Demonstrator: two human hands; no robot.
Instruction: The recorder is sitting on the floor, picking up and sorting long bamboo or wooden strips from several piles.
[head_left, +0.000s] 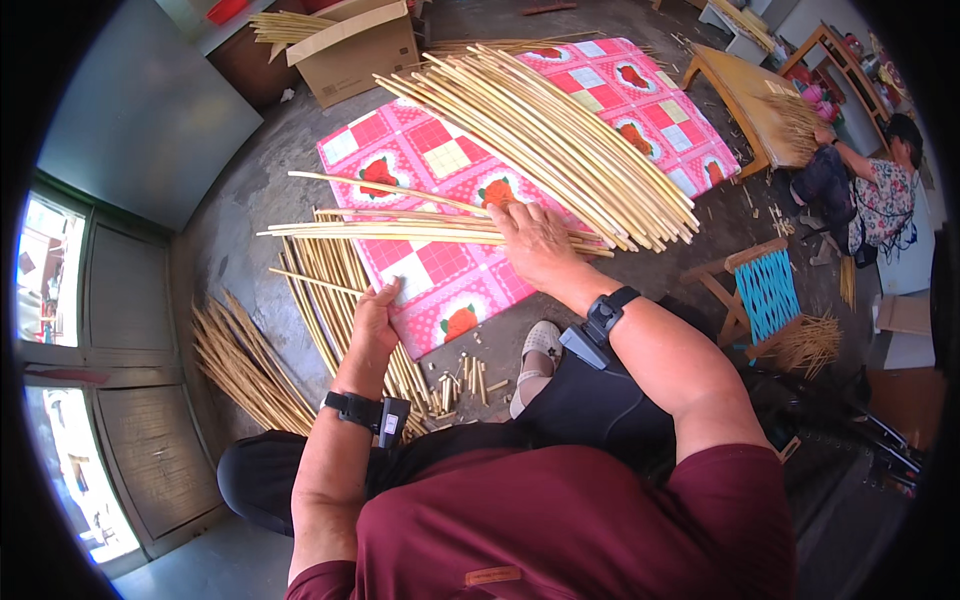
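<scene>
My left hand (376, 319) grips one thin pale stalk (315, 281) near its end, just off the left edge of a low table with a pink patterned cover (401, 315). My right hand (538, 244) lies over a small group of peeled stalks (405, 231) on that cover, fingers curled down onto them. One stalk of this group slants away from the others at the left. Beyond my right hand, a thick layer of similar stalks (540, 135) spreads across the cover, roughly side by side. What is under my right palm is hidden.
Left of the table lie more stalks (334, 262) and a brushy-tipped bundle (240, 367). Short cut pieces (450, 394) litter the floor near my shoe (541, 349). A cardboard box (360, 60) stands behind. At right are a blue-webbed folding stool (766, 292) and a seated person (881, 187) by a wooden table (739, 97).
</scene>
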